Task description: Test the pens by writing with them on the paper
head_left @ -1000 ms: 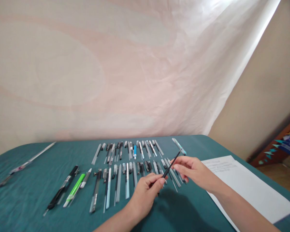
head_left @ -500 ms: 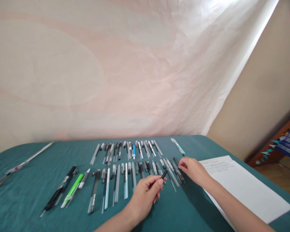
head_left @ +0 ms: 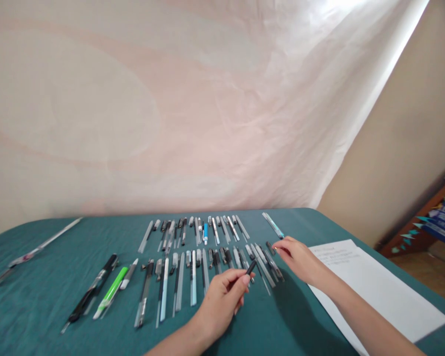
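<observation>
Left hand (head_left: pixel 224 292) grips a dark pen (head_left: pixel 251 267) — its lower end hidden.

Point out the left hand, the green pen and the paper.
Left hand (head_left: pixel 222 296): head view, on the back of the hand.
Green pen (head_left: pixel 113 289): head view, on the green barrel.
Paper (head_left: pixel 380 287): head view, on its blank part.

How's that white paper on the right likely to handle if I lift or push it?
The white paper looks thin and broad, so it would probably sag if lifted by one corner. Lying flat on the green table surface, it seems unlikely to roll or tip. A sideways push might buckle its thin edge.
</observation>
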`<state>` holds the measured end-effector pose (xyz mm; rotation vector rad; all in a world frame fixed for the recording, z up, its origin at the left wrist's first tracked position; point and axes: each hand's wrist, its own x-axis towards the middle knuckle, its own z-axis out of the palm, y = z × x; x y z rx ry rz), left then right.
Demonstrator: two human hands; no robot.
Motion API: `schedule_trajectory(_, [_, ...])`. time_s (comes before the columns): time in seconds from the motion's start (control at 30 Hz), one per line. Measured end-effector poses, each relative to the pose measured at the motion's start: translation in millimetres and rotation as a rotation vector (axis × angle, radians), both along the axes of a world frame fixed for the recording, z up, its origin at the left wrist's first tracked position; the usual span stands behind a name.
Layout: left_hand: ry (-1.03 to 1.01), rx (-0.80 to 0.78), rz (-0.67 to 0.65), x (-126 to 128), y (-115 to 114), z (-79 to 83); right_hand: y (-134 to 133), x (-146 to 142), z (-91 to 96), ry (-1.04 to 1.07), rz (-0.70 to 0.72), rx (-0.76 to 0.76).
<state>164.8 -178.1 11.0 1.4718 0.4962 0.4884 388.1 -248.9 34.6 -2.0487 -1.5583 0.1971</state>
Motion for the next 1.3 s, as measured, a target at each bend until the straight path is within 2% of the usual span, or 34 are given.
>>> schedule_trajectory(0.13, [0.012, -0.014, 0.012, -1, -1, 1.2, -4, -36, 23.0, 0.513, 0.132, 0.108])
schedule_trajectory(0.23, [0.005, -0.007, 0.022, -2, -2, 2.9, -6, -56, 30.2, 0.679, 0.103, 0.172])
schedule_trajectory(0.67, [0.001, 0.010, 0.011, -2, -4, 4.3, -6, -64, 24.7, 0.755, 0.075, 0.183])
schedule_trajectory(1.0, [-0.024, 0.028, 0.017, -1, -4, 2.4, -6, -70, 19.9, 0.837, 0.135, 0.139])
schedule_trajectory(1.3, [-0.035, 0.041, 0.023, -2, -4, 3.1, -5, -75, 15.5, 0.891, 0.093, 0.139])
